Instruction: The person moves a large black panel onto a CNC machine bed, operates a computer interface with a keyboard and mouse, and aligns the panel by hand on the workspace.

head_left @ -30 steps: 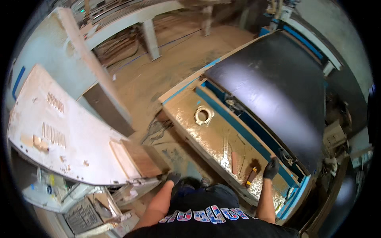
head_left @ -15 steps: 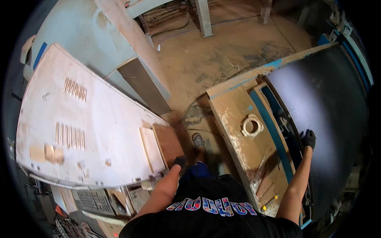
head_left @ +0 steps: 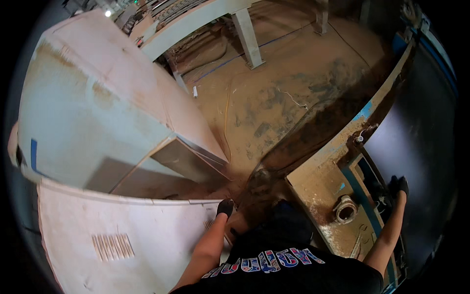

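Note:
Both my hands wear dark gloves. My left hand point(head_left: 225, 208) lies on the far right corner of a white metal panel point(head_left: 166, 232) with vent slots. Its fingers look laid over the edge, with nothing visible in them. On the right, my right hand point(head_left: 399, 186) rests at the near edge of a broad, dark, smooth surface point(head_left: 421, 147). Its fingers look partly spread, and I see nothing held there. Beside that edge, a dusty tan machine frame point(head_left: 318, 196) carries a round collar fitting point(head_left: 345, 209) and a teal strip point(head_left: 369, 206).
A large pale cabinet point(head_left: 98, 98) stands at the far left, with a brown opening in its lower side. Between the machines runs a dusty floor point(head_left: 254, 108) with a cable across it. Support legs point(head_left: 248, 39) stand at the back.
My view has swung, and more of the pale cabinet and floor shows. My left hand has come from the brown board to the white panel's corner. My right hand stays at the dark surface.

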Available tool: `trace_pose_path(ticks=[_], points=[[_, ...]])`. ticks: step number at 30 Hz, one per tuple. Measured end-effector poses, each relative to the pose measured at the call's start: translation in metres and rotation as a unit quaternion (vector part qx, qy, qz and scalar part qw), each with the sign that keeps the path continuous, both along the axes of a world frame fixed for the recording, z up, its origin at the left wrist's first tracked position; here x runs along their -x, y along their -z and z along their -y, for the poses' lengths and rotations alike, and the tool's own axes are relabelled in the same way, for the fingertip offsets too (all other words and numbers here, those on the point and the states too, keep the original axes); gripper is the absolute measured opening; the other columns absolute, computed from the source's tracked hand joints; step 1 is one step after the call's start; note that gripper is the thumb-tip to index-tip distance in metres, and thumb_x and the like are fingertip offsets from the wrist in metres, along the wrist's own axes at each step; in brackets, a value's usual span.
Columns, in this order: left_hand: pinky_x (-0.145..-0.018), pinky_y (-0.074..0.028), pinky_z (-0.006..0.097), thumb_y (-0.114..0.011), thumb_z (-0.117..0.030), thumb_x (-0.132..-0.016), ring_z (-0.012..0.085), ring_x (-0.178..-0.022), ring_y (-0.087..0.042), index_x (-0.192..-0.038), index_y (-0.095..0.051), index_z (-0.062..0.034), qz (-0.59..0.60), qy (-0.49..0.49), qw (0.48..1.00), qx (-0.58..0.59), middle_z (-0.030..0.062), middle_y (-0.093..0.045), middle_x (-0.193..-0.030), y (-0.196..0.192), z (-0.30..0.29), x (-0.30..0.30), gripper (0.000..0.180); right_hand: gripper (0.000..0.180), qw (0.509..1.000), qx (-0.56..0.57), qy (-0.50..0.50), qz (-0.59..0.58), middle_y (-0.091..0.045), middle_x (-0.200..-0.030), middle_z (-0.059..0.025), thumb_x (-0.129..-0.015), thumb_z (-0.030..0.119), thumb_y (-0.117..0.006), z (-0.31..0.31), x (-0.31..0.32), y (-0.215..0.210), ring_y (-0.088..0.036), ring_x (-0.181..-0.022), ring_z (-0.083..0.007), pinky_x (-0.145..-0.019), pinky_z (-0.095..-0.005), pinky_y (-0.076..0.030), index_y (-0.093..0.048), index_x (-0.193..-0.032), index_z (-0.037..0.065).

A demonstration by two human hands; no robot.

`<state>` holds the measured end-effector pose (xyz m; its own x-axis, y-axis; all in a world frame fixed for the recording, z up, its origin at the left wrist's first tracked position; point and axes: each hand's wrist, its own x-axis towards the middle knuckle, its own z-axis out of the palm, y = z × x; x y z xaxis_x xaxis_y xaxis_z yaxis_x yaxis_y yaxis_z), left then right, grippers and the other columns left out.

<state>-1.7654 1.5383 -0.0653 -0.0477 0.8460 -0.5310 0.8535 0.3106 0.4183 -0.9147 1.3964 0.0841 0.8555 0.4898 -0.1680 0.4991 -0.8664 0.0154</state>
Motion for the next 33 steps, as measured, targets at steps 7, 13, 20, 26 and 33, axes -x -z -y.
trace_pose_path(ticks=[7, 13, 20, 26, 33], points=[[-0.101, -0.043, 0.040, -0.054, -0.033, -0.094, 0.0368, -0.122, -0.056, -0.127, -0.061, -0.0026, -0.060, 0.200, 0.978, 0.004, 0.0210, -0.060, -0.131, -0.061, -0.160, -0.048, 0.046, 0.088, 0.988, 0.044, 0.147, -0.024, -0.016, -0.161, -0.0223, -0.094, 0.065, -0.038, -0.144, 0.096, -0.080, -0.016, -0.150, -0.0376, -0.121, -0.0436, -0.016, -0.017, -0.157, 0.008], [-0.100, -0.045, 0.040, -0.052, -0.035, -0.097, 0.0352, -0.117, -0.059, -0.124, -0.063, -0.0035, 0.106, 0.106, 0.989, -0.004, 0.0186, -0.064, -0.125, -0.082, -0.286, -0.085, 0.044, 0.082, 0.965, 0.070, 0.251, 0.024, -0.016, -0.163, -0.0181, -0.096, 0.066, -0.026, -0.166, 0.061, -0.032, -0.008, -0.152, -0.0341, -0.120, -0.0497, -0.010, -0.017, -0.158, 0.014], [-0.089, -0.052, 0.031, -0.065, -0.021, -0.087, 0.0228, -0.104, -0.065, -0.122, -0.065, -0.0044, 0.139, -0.075, 0.986, 0.052, 0.0154, -0.069, -0.110, -0.029, -0.413, -0.014, 0.038, 0.077, 0.939, 0.060, 0.339, 0.026, -0.011, -0.165, -0.0138, -0.097, 0.064, -0.025, -0.195, 0.073, -0.035, -0.007, -0.152, -0.0347, -0.120, -0.0544, -0.008, -0.014, -0.159, 0.018], [-0.049, -0.042, 0.035, -0.057, -0.024, -0.088, 0.0208, -0.062, -0.061, -0.086, -0.063, -0.0128, 0.033, -0.132, 0.971, 0.199, 0.0076, -0.062, -0.071, -0.018, -0.483, -0.026, 0.013, 0.074, 0.930, 0.036, 0.361, 0.054, -0.013, -0.165, -0.0115, -0.098, 0.062, -0.030, -0.213, 0.090, -0.045, -0.010, -0.152, -0.0303, -0.120, -0.0519, -0.009, -0.017, -0.159, 0.022], [-0.052, -0.044, 0.042, -0.060, -0.025, -0.087, 0.0234, -0.066, -0.063, -0.086, -0.064, -0.0125, 0.037, -0.111, 0.948, 0.297, 0.0100, -0.064, -0.072, 0.020, -0.643, -0.127, 0.014, 0.068, 0.912, 0.004, 0.399, 0.094, -0.020, -0.163, -0.0127, -0.099, 0.053, -0.034, -0.221, 0.076, -0.033, -0.020, -0.149, -0.0317, -0.120, -0.0488, -0.015, -0.021, -0.157, 0.021]])
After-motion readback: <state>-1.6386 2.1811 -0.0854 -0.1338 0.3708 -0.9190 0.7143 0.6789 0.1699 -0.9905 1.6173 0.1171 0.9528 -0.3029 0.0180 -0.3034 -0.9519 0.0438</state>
